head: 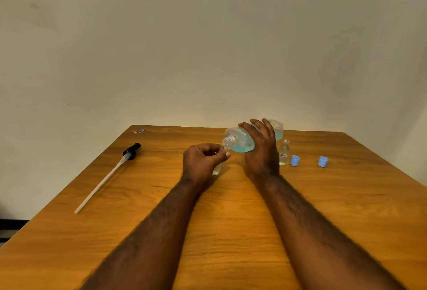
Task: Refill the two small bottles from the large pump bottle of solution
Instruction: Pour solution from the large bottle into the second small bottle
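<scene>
My right hand [261, 148] grips the large clear bottle [240, 141] of blue solution, tipped on its side with its open neck pointing left and down. That neck touches the mouth of a small clear bottle [217, 169], which my left hand [203, 160] holds upright on the table; my fingers hide most of it. The second small bottle [284, 153], uncapped with a red and white label, stands just right of my right hand. Two blue caps [294, 160] [323, 161] lie to its right.
The black pump head with its long white tube [108, 174] lies on the left of the wooden table [231, 220]. A small sticker [138, 131] sits near the far left edge. A plain wall rises behind the table.
</scene>
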